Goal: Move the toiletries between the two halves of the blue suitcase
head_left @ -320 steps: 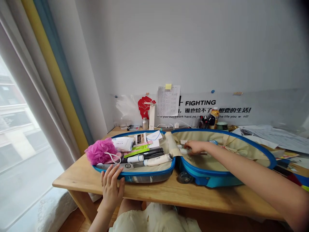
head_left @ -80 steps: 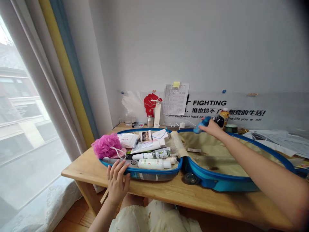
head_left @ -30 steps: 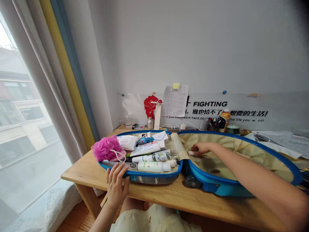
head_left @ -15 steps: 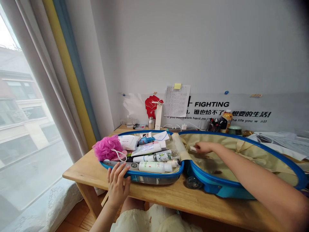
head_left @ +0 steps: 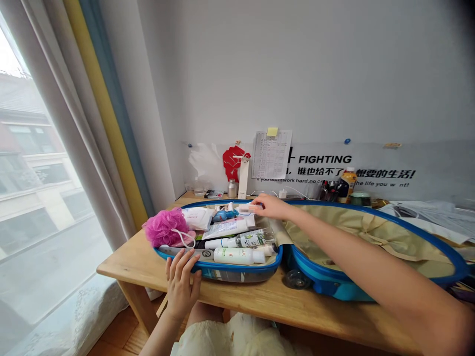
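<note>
A blue suitcase (head_left: 237, 277) lies open on the wooden table. My left hand (head_left: 181, 282) rests on the front rim of its left half, fingers stretched out and holding nothing. At the back of that half, my right hand (head_left: 269, 205) pinches a small white item (head_left: 249, 208) whose kind I cannot make out. Packed there are a pink bath puff (head_left: 165, 227), a white soft pack (head_left: 198, 218), a blue item (head_left: 225, 215), a white tube (head_left: 225, 228), a clear bottle with a green label (head_left: 252, 239) and a white bottle (head_left: 239, 255).
The suitcase's right half, with beige lining (head_left: 334, 227), lies under my right forearm. Behind it stand an orange bottle (head_left: 348, 184), a green jar (head_left: 360, 199) and some pens. A small bottle (head_left: 232, 188) stands at the wall. Papers (head_left: 430, 220) lie at right; curtains hang left.
My right hand has moved left from the suitcase's right half to the back of the left half, carrying the small white item. My left hand stays on the rim.
</note>
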`<control>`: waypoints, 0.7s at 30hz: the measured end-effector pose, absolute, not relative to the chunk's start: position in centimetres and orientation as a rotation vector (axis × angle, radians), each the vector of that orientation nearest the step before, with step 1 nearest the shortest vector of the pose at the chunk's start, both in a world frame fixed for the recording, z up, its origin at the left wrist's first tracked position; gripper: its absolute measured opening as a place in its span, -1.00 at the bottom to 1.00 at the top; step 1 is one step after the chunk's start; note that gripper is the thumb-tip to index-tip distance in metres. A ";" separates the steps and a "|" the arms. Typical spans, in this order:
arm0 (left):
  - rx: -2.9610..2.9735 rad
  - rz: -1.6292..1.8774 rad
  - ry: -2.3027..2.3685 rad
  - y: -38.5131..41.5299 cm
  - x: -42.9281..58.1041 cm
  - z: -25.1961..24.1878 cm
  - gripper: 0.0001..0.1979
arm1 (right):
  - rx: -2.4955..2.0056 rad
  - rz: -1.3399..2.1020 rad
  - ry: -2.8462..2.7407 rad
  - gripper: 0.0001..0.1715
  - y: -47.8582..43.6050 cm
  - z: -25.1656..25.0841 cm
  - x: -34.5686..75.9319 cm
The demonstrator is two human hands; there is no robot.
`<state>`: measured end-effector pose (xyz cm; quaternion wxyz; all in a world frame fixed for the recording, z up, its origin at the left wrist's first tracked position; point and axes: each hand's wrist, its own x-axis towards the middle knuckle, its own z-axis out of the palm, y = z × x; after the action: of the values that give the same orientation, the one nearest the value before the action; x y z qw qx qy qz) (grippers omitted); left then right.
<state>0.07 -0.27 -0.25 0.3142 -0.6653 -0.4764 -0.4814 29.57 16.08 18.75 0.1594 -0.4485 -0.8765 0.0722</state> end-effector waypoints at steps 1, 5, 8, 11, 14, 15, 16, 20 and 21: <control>-1.753 -1.269 -1.249 -0.3 0.1 -0.2 -0.66 | -1.264 0.206 -2.531 -0.63 16.0 18.6 28.6; -1.756 -1.259 -1.238 -0.3 0.1 0.0 -0.67 | -1.221 0.224 -2.617 -0.69 15.9 18.0 26.3; -1.756 -1.251 -1.234 -0.3 0.1 0.0 -0.67 | -1.215 0.252 -2.636 -0.66 16.1 17.7 25.3; -1.752 -1.252 -1.235 -0.3 0.1 -0.2 -0.67 | -1.218 0.309 -2.626 -0.56 16.4 17.3 25.0; -1.752 -1.252 -1.256 -0.3 0.1 -0.3 -0.66 | -1.203 0.380 -2.611 -0.50 16.7 17.2 25.6; -1.753 -1.253 -1.259 -0.3 0.1 -0.3 -0.66 | -1.200 0.397 -2.602 -0.49 16.7 17.3 26.0; -1.756 -1.254 -1.256 -0.3 0.1 -0.3 -0.67 | -1.203 0.407 -2.590 -0.49 16.8 17.5 26.5; -1.758 -1.269 -1.225 -0.2 0.1 -0.2 -0.68 | -1.260 0.402 -2.537 -0.55 16.8 18.1 28.3; -1.755 -1.274 -1.223 -0.2 0.1 -0.1 -0.68 | -1.273 0.400 -2.532 -0.56 16.7 18.1 28.4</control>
<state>0.14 -0.23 -0.15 0.3204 -0.6677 -0.4655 -0.4846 28.43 16.65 18.14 0.1394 -0.4404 -0.8760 0.1384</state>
